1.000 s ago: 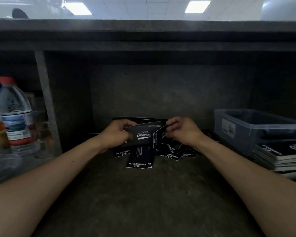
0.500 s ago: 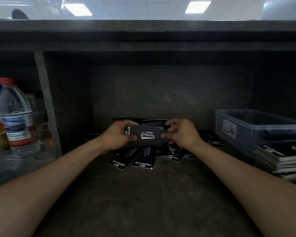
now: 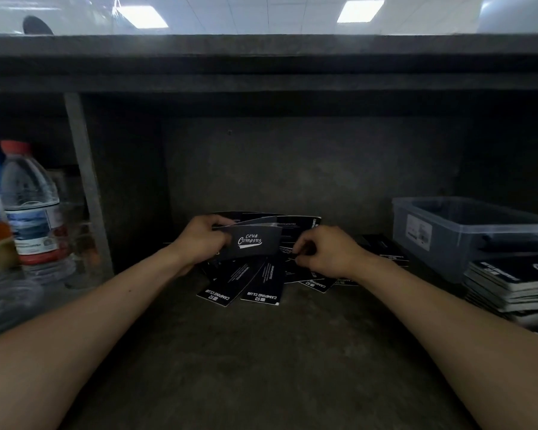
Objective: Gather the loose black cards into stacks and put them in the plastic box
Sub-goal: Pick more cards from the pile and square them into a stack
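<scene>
Loose black cards (image 3: 263, 282) with white "Camping Club" print lie fanned out on the dark shelf floor at the centre back. My left hand (image 3: 201, 240) grips a small stack of black cards (image 3: 255, 242) by its left end, held above the pile. My right hand (image 3: 323, 254) is down on the pile to the right of the stack, its fingers curled and pinching a loose card there. The clear plastic box (image 3: 448, 240) stands at the right, apart from both hands.
A pile of stacked black cards (image 3: 510, 283) lies in front of the box at the right edge. Water bottles (image 3: 31, 209) and a clear container stand at the left behind a metal post (image 3: 86, 181). A low shelf top hangs overhead.
My right hand has let go of the stack's right end and dropped onto the loose pile. My left hand keeps the stack, now lifted slightly.
</scene>
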The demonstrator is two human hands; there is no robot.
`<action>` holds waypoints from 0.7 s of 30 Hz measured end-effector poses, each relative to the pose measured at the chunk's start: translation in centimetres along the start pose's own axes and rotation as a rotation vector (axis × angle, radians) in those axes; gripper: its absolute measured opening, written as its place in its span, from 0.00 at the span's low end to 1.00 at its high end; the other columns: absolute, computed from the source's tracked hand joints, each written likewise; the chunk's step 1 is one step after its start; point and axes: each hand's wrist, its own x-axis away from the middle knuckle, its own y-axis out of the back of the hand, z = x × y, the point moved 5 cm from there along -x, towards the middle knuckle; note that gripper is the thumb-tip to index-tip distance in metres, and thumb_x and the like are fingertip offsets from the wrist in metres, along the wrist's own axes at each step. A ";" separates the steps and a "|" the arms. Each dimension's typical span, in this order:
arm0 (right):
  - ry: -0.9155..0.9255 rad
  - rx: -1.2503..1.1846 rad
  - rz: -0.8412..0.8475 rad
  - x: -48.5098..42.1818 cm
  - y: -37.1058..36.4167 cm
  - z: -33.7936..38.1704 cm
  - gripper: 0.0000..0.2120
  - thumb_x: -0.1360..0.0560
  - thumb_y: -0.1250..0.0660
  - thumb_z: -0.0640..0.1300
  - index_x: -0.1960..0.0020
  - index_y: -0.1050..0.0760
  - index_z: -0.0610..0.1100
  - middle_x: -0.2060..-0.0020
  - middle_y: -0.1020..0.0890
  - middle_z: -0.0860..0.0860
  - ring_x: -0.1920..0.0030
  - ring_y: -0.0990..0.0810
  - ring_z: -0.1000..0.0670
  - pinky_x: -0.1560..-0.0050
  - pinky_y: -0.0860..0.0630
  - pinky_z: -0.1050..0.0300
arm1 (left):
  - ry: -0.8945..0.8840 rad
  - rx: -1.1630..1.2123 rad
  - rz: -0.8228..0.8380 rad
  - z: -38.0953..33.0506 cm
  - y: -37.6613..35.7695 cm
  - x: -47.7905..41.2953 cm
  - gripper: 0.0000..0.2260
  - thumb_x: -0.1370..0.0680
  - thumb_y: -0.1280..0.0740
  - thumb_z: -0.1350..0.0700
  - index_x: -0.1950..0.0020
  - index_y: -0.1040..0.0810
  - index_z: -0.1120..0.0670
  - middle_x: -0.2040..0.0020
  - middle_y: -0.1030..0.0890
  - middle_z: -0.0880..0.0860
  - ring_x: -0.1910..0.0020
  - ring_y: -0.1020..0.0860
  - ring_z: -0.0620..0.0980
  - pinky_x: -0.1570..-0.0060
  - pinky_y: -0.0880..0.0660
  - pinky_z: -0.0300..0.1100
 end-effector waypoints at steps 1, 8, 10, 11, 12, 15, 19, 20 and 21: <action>0.034 -0.048 -0.010 0.1 0.1 0.3 0.11 0.26 0.27 0.47 0.43 0.18 0.50 0.46 0.16 0.53 0.44 0.19 0.53 0.40 0.24 0.56 | 0.000 0.000 0.003 0.0 0.0 0.0 0.15 0.25 0.33 0.68 0.43 0.20 0.52 0.58 0.19 0.47 0.62 0.21 0.42 0.70 0.25 0.28; 0.188 -0.288 0.234 0.8 -2.6 4.6 0.20 0.25 0.35 0.34 0.38 0.20 0.51 0.34 0.23 0.55 0.35 0.26 0.58 0.32 0.33 0.64 | 0.004 0.014 -0.051 0.1 0.3 -0.1 0.15 0.26 0.34 0.69 0.44 0.19 0.54 0.55 0.17 0.53 0.60 0.20 0.47 0.63 0.23 0.36; 0.166 -0.181 0.233 0.6 -2.4 4.3 0.19 0.24 0.34 0.38 0.36 0.21 0.52 0.36 0.23 0.54 0.37 0.26 0.57 0.34 0.32 0.64 | 0.009 0.029 -0.067 0.2 0.5 -0.1 0.15 0.26 0.34 0.69 0.45 0.19 0.54 0.56 0.17 0.53 0.60 0.20 0.48 0.61 0.22 0.38; 0.145 -0.124 0.231 0.6 -2.1 3.9 0.18 0.24 0.33 0.40 0.36 0.21 0.52 0.40 0.22 0.54 0.40 0.25 0.56 0.37 0.30 0.63 | 0.013 0.034 -0.065 0.3 0.5 -0.1 0.15 0.26 0.34 0.70 0.45 0.19 0.54 0.57 0.17 0.53 0.61 0.19 0.48 0.62 0.22 0.38; 0.120 -0.081 0.233 0.6 -1.7 3.5 0.17 0.25 0.31 0.43 0.36 0.21 0.53 0.45 0.20 0.55 0.44 0.23 0.55 0.42 0.28 0.63 | 0.018 0.040 -0.056 0.3 0.4 -0.1 0.15 0.26 0.34 0.70 0.46 0.19 0.53 0.57 0.17 0.52 0.62 0.19 0.48 0.63 0.21 0.38; 0.071 -0.032 0.204 0.8 -0.5 2.4 0.12 0.29 0.26 0.50 0.46 0.16 0.53 0.55 0.19 0.60 0.52 0.20 0.57 0.49 0.25 0.63 | 0.029 0.049 -0.008 0.3 0.3 0.0 0.16 0.26 0.34 0.70 0.47 0.19 0.52 0.57 0.16 0.53 0.63 0.18 0.47 0.67 0.20 0.37; 0.059 -0.112 0.232 1.1 -0.6 2.1 0.11 0.31 0.24 0.51 0.49 0.17 0.55 0.38 0.23 0.58 0.38 0.24 0.56 0.34 0.28 0.56 | 0.015 0.036 0.071 0.0 -0.4 0.2 0.18 0.27 0.34 0.71 0.45 0.20 0.50 0.55 0.17 0.50 0.62 0.18 0.45 0.69 0.21 0.35; 0.050 -0.148 0.270 1.2 -0.9 2.2 0.13 0.31 0.25 0.50 0.46 0.18 0.56 0.37 0.22 0.56 0.38 0.23 0.55 0.33 0.28 0.54 | 0.011 0.028 0.088 0.0 -0.5 0.2 0.19 0.27 0.35 0.71 0.44 0.20 0.50 0.55 0.17 0.50 0.61 0.18 0.45 0.69 0.20 0.35; 0.042 -0.168 0.299 1.2 -1.0 2.2 0.15 0.31 0.25 0.49 0.44 0.19 0.56 0.38 0.21 0.55 0.40 0.22 0.54 0.35 0.26 0.54 | 0.008 0.018 0.102 0.0 -0.6 0.3 0.20 0.27 0.35 0.72 0.43 0.20 0.50 0.54 0.17 0.49 0.61 0.19 0.44 0.68 0.20 0.35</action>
